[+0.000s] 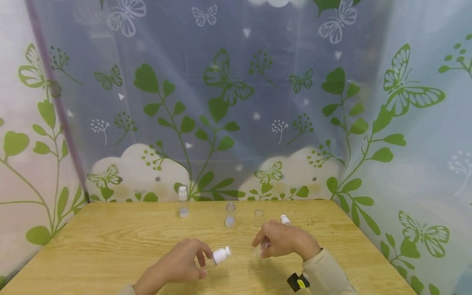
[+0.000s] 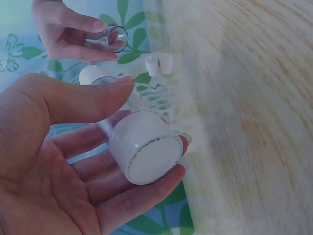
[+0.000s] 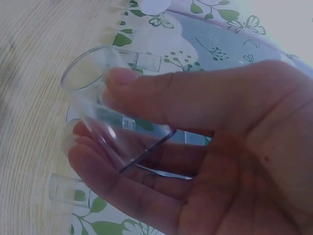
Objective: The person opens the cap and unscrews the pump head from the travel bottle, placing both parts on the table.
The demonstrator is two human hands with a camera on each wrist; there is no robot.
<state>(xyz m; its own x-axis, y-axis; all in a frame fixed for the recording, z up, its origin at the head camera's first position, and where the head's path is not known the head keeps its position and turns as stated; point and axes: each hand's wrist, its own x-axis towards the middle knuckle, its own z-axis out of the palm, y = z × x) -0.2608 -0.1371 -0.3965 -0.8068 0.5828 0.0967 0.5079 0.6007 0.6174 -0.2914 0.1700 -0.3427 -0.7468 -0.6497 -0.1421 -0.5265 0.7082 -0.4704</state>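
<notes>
Holding a tilted clear pump bottle in my left hand, thumb and fingers around it, I have its white pump head pointing toward my right hand, which grips a clear open-ended cap. The two pieces are apart, above the worktop. Beyond my left hand stands a capped pump bottle; beyond the gap between my hands, a clear-topped bottle; just past my right hand, another clear cap.
</notes>
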